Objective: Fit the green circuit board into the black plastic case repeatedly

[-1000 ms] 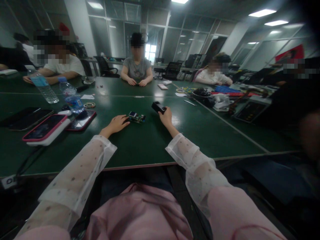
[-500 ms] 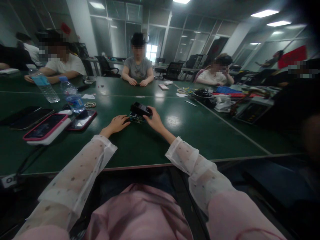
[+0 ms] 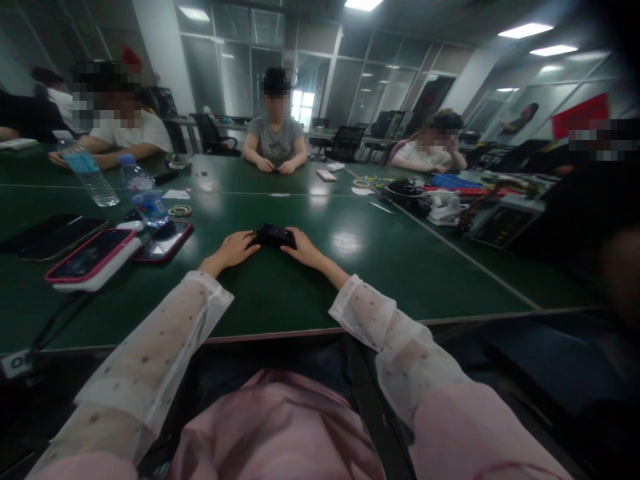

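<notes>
"Black case (image 3: 277, 235): where does it lie, and which step do you see?"

"It is low over the green desk (image 3: 430, 280), at the middle, between the two hands. The step in hand, I judge, is to settle this case with care. The right hand (image 3: 304, 248) grasps its right end, with the thumb on the near side. The left hand (image 3: 233, 252) lies palm down, fingertips at the left end; whether they grip or only touch, I cannot tell."

"And what does the next move call for?"

"In my opinion, small and even pressure from both ends, so that the case does not tilt. What is below it, I cannot see."

"How many of each thing do you count?"

"One black case. Two water bottles on the left, one farther left (image 3: 89, 177) and one nearer to the middle (image 3: 145, 193). One pink-edged phone (image 3: 90, 255) is upon one white block (image 3: 119, 260); one red-edged phone (image 3: 165, 241) lies to their right. At far left, dark flat things (image 3: 63, 237) lie together, and their number is not clear to me. On the right, one thin stick (image 3: 381, 207), perhaps a pen."
</notes>
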The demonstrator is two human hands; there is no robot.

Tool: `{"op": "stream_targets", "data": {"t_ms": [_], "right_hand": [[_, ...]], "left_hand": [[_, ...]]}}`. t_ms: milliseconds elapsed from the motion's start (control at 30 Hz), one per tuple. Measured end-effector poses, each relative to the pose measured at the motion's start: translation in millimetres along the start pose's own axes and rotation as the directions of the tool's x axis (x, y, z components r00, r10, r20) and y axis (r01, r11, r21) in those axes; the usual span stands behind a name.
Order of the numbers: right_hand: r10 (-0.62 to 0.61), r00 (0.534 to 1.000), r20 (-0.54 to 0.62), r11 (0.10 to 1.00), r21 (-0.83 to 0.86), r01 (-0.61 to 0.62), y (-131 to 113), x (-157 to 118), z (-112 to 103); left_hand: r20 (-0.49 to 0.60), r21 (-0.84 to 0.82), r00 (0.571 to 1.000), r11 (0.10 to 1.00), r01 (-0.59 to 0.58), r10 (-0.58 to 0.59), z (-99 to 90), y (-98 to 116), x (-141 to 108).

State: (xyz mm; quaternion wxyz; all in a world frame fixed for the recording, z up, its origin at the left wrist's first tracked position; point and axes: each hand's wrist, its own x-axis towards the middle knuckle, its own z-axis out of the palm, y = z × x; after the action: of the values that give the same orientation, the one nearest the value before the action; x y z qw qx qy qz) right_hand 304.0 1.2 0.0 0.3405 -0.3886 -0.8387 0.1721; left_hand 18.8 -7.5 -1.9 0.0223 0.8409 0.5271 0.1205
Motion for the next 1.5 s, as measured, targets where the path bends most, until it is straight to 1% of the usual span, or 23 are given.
{"op": "stream_targets", "data": {"t_ms": [233, 600, 900, 1200, 1500], "right_hand": [[0.011, 1.000, -0.011, 1.000, -0.010, -0.011, 2.0, 0.2, 2.7], [0.005, 1.000, -0.008, 1.000, -0.002, -0.005, 2.6, -2.4, 1.9], [-0.009, 1.000, -0.001, 1.000, -0.002, 0.009, 1.9, -2.8, 0.6], [0.003, 1.000, -0.016, 1.000, -0.007, -0.003, 2.9, -2.1, 2.3], [0.009, 1.000, -0.016, 1.000, 0.005, -0.009, 1.4, -3.2, 1.6]], "left_hand": [[0.003, 0.000, 1.000, 1.000, -0.001, 0.001, 3.7, -3.9, 1.9], [0.014, 0.010, 1.000, 1.000, -0.001, 0.001, -2.1, 2.1, 0.1], [0.005, 0.000, 1.000, 1.000, -0.006, 0.006, 1.6, -1.4, 1.6], [-0.004, 0.009, 1.000, 1.000, -0.011, 0.011, 0.9, 0.5, 1.0], [0.013, -0.001, 1.000, 1.000, -0.005, 0.005, 1.6, -0.8, 1.4]]}}
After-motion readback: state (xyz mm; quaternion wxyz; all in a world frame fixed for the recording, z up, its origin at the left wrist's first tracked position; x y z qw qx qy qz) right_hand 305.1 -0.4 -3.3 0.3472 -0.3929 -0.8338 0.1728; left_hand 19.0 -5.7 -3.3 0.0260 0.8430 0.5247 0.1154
